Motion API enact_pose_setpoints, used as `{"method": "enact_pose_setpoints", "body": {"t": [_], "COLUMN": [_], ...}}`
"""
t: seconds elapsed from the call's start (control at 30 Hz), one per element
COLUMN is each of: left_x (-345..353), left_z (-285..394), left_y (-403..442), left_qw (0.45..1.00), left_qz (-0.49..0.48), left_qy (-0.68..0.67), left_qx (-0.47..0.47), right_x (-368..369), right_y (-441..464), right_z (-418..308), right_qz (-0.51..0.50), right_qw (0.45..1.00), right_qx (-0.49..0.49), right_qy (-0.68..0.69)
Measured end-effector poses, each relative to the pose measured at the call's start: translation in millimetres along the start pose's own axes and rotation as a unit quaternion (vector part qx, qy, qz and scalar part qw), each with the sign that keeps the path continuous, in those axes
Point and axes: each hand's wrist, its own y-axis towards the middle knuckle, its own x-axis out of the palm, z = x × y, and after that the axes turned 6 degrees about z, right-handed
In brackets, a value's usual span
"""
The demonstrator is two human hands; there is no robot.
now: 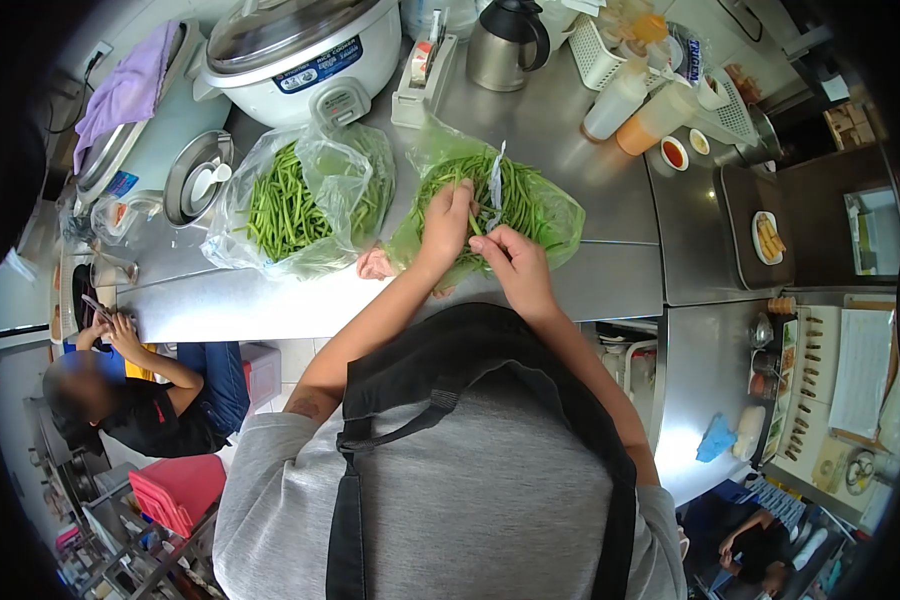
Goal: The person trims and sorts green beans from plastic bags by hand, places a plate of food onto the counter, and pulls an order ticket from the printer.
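Observation:
A green plastic bag (567, 215) lies open on the steel counter in front of me, full of long green beans (522, 190). Over the beans, my left hand (446, 225) is closed with its fingers curled around a green bean (474, 222). Thumb and forefinger of my right hand (518, 268) pinch at the lower end of that bean, close beside the left fingers. To the left sits a clear plastic bag (345, 150) holding short green bean pieces (285, 210). A pinkish crumpled thing (375, 264) lies between the two bags at the counter's front edge.
Behind the bags stand a large rice cooker (305, 70), a tape dispenser (425, 80) and a steel thermos jug (505, 45). Squeeze bottles (615, 100) and sauce bowls (674, 153) are at the right. One person (140, 390) sits at left with a phone; another (755, 545) is lower right.

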Motion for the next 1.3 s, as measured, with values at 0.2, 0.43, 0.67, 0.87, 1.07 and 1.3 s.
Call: {"method": "enact_pose_setpoints", "body": {"t": [0.2,0.43,0.67,0.87,1.07,1.3], "left_x": [-6,-63,-181,-223,-171,-150], "left_z": [-29,15,77,31,18,61], "left_y": [-18,-6,15,21,29,19], "left_qw": [0.957,0.986,0.86,0.772,0.76,0.749], "left_qz": [-0.143,0.016,0.234,0.221,0.16,0.17], "left_qy": [-0.134,-0.066,0.434,0.59,0.616,0.619], "left_qx": [-0.216,-0.153,0.132,0.088,0.133,0.16], "right_x": [6,5,-18,-26,-25,-17], "right_y": [-2,3,43,49,43,41], "right_z": [3,17,68,78,70,83], "right_qz": [-0.026,-0.081,0.05,0.031,0.044,0.061], "right_qw": [0.995,0.953,0.993,0.977,0.975,0.982], "right_qx": [-0.099,0.124,0.084,-0.051,-0.035,-0.066], "right_qy": [0.007,0.264,0.068,-0.207,-0.216,-0.165]}}
